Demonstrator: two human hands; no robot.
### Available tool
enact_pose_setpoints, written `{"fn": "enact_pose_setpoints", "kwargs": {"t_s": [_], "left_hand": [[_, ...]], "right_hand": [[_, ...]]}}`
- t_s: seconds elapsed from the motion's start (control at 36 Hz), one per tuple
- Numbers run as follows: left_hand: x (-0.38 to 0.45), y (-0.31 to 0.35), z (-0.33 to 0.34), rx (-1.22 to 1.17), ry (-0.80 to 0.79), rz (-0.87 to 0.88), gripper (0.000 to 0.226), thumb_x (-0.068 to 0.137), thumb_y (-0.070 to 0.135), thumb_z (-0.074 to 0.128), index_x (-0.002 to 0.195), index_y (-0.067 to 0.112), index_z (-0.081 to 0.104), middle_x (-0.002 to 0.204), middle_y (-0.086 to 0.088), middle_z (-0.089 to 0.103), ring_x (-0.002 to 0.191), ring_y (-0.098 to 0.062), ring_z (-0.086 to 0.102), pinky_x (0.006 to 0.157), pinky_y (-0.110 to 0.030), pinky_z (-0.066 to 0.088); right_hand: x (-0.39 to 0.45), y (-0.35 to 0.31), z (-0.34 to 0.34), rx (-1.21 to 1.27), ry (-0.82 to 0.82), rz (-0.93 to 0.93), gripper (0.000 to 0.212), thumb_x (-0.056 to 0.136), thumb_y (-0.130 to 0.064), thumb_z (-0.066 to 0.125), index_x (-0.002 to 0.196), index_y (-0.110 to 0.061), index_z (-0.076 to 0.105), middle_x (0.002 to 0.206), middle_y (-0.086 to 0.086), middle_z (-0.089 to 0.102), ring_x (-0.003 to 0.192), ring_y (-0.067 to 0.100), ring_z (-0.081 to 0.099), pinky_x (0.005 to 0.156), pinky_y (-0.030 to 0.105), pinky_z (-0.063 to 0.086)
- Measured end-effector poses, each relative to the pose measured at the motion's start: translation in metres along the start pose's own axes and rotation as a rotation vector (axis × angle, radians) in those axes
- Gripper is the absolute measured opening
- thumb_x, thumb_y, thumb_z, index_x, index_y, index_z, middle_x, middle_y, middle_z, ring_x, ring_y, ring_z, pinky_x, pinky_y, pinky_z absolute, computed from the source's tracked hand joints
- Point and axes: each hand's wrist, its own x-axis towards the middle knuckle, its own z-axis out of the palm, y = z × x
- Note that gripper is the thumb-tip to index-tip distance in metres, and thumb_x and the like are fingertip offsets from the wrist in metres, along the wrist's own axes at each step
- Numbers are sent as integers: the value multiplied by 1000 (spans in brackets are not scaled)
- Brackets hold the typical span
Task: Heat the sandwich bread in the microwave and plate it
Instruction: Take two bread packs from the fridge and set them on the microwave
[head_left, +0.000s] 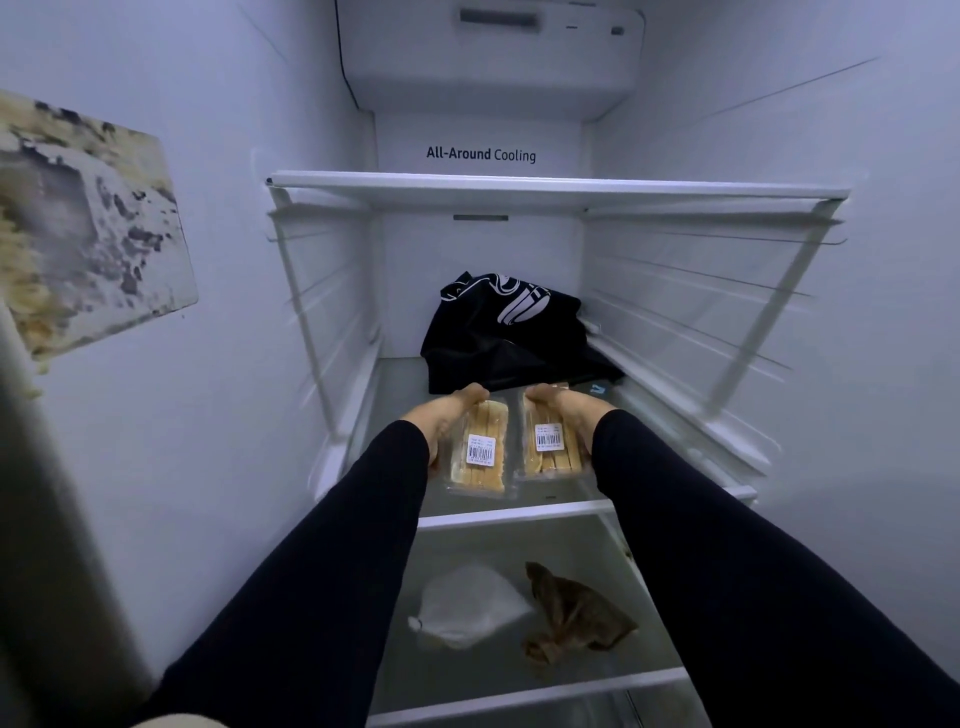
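Note:
Two clear plastic packs of sandwich bread lie side by side on a glass fridge shelf (511, 514), each with a white barcode label. My left hand (445, 415) grips the left pack (480, 449) along its left edge, fingers curled over its far end. My right hand (563, 410) grips the right pack (549, 441) along its right edge in the same way. Both arms wear black sleeves and reach into the open fridge. Whether the packs rest on the shelf or are lifted off it is unclear.
A black bag with white print (506, 332) sits just behind the packs on the same shelf. On the shelf below lie a white plastic bag (467, 608) and a brown crumpled bag (571, 618). Another glass shelf (556, 184) spans above. A stained patch (88, 218) marks the left wall.

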Motion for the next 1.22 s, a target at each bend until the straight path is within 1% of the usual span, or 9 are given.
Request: {"fn": "enact_pose_setpoints", "kwargs": {"t_s": [0.17, 0.25, 0.36, 0.47, 0.64, 0.75, 0.89, 1.03, 1.22], "left_hand": [[-15, 1, 4, -30, -93, 66, 64, 63, 64, 68, 101, 13, 67, 100, -11, 69, 88, -29, 66, 93, -42, 52], [-22, 2, 6, -97, -148, 102, 36, 82, 51, 61, 84, 15, 62, 74, -7, 65, 62, -24, 62, 71, -32, 53], [-22, 3, 5, -103, -138, 134, 34, 83, 51, 59, 90, 17, 61, 74, -7, 63, 62, -24, 61, 75, -34, 52], [-25, -1, -2, -147, -128, 130, 32, 89, 47, 53, 83, 16, 56, 67, -6, 57, 57, -22, 56, 65, -29, 50], [-37, -11, -7, -207, -137, 146, 39, 92, 47, 49, 76, 13, 58, 54, -3, 61, 54, -20, 57, 61, -28, 50], [-52, -15, -6, -231, -154, 169, 40, 91, 49, 48, 75, 14, 57, 63, -4, 61, 58, -20, 58, 65, -29, 51], [-78, -18, -3, -235, -174, 235, 41, 93, 49, 45, 70, 17, 56, 58, 0, 62, 58, -19, 59, 57, -26, 53], [-113, -22, 3, -250, -205, 259, 40, 91, 50, 47, 68, 18, 56, 60, -1, 62, 61, -19, 57, 63, -29, 51], [-152, -34, 9, -230, -274, 284, 43, 90, 51, 46, 64, 17, 56, 58, 0, 59, 57, -18, 55, 63, -27, 49]], "right_hand": [[-3, 3, 4, 47, 4, 40, 39, 75, -44, 76, 88, -9, 64, 64, 6, 65, 38, 18, 62, 42, 25, 53], [9, 12, 4, 91, 27, 38, 82, 41, -54, 85, 108, -9, 67, 83, 9, 75, 60, 24, 71, 56, 34, 58], [34, 26, 4, 117, 73, 16, 111, 18, -65, 86, 116, -15, 67, 91, 7, 76, 80, 26, 73, 80, 43, 59], [2, 19, 7, 171, 87, -39, 86, 45, -58, 82, 115, -10, 65, 78, 7, 74, 73, 25, 73, 79, 43, 60], [-14, 35, 5, 220, 125, -82, 104, 32, -69, 78, 117, -10, 63, 100, 10, 73, 94, 28, 70, 91, 44, 55], [-39, 33, 1, 261, 91, -150, 77, 52, -61, 78, 107, -9, 66, 83, 7, 74, 82, 25, 72, 88, 45, 57], [-61, 36, -9, 252, 79, -211, 89, 51, -68, 76, 118, -10, 63, 80, 5, 76, 79, 23, 73, 88, 44, 57], [-101, 45, -14, 294, 5, -287, 44, 79, -54, 67, 98, -15, 65, 78, 5, 67, 61, 17, 67, 62, 30, 58], [-155, 63, -22, 344, 14, -348, 45, 85, -52, 62, 105, -11, 65, 82, 9, 68, 63, 20, 66, 54, 27, 55]]}}
